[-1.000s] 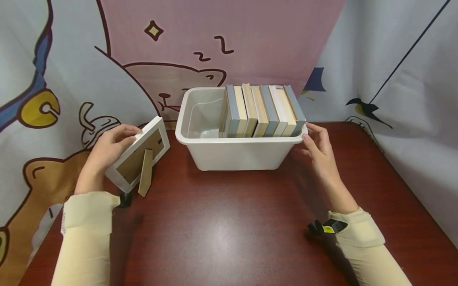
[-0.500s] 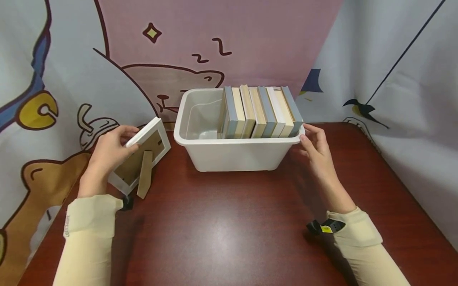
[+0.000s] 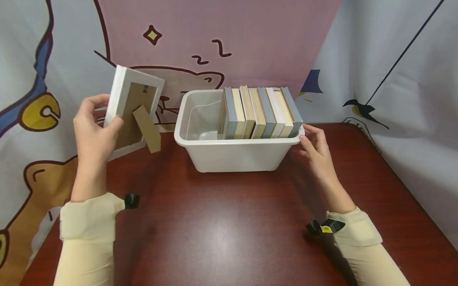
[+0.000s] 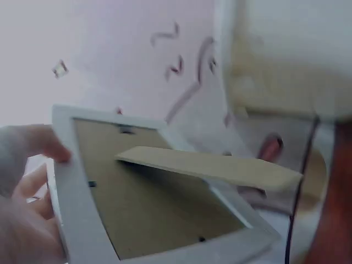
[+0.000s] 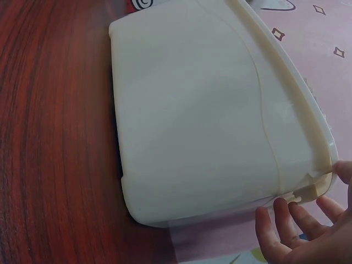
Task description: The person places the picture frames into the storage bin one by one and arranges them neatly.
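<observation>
A white picture frame (image 3: 119,91) with a brown backing and a fold-out stand (image 3: 148,129) is tilted in my left hand (image 3: 94,135), thumb on the back side and fingers round the outer edge. The left wrist view shows the frame's backing (image 4: 148,203) and the stand sticking out from it. My right hand (image 3: 320,159) pinches the right rim of a white plastic bin (image 3: 236,155). In the right wrist view, fingertips (image 5: 283,212) touch under the bin's rim. Several books (image 3: 262,113) in blue, cream and white stand upright in the bin's right part.
The bin stands on a dark red wooden table (image 3: 222,222). A cartoon-printed cloth (image 3: 264,39) hangs close behind the table and along both sides. Inside the bin, the left part shows bare floor (image 3: 207,134).
My left hand has lifted the picture frame up off the table and turned it more upright, the stand swinging rightward. The right hand stays on the bin's rim.
</observation>
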`<state>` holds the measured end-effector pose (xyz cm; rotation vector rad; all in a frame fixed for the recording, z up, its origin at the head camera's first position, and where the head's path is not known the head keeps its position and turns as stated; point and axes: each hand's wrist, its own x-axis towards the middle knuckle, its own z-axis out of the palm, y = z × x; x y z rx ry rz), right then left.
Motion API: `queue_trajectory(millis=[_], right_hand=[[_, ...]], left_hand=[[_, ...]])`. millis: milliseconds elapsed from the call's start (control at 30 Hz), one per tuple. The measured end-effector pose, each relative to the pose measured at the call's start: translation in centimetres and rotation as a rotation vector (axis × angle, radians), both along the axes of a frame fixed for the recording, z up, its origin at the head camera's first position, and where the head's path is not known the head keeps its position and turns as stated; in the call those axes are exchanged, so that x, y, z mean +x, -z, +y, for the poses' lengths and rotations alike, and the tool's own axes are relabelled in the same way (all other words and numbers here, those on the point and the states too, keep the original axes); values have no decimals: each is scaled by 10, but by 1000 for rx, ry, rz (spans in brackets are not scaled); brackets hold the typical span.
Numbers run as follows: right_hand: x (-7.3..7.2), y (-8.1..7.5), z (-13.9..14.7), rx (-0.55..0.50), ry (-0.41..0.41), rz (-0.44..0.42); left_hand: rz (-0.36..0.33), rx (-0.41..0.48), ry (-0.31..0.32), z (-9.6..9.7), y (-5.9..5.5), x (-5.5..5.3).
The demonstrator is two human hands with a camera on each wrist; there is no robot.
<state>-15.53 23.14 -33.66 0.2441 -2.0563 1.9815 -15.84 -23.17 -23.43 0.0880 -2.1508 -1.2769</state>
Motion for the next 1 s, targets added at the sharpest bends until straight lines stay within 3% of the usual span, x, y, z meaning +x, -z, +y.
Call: queue_trajectory(millis=[167,233,333,467,733,867,1000], right_hand=[[0,0,0,3,-2,4],[0,0,1,1,-4,2],[0,0,1,-1,-1,-5],[1,0,1,-2,4,-10],[3,0,1,-35,-8,-27],[4,-1,1,-36,-10,-30],[4,-1,0,-52,-27,-33]], left_hand=[[304,393,207,25,-14,2],[376,510,295,36,-20,3],[417,584,394,54,-27,4],[390,583,494,80,-24,1],[276,571,642,123,1,-22],[212,536,655,141,4,-32],[66,555,620,158,13,-44]])
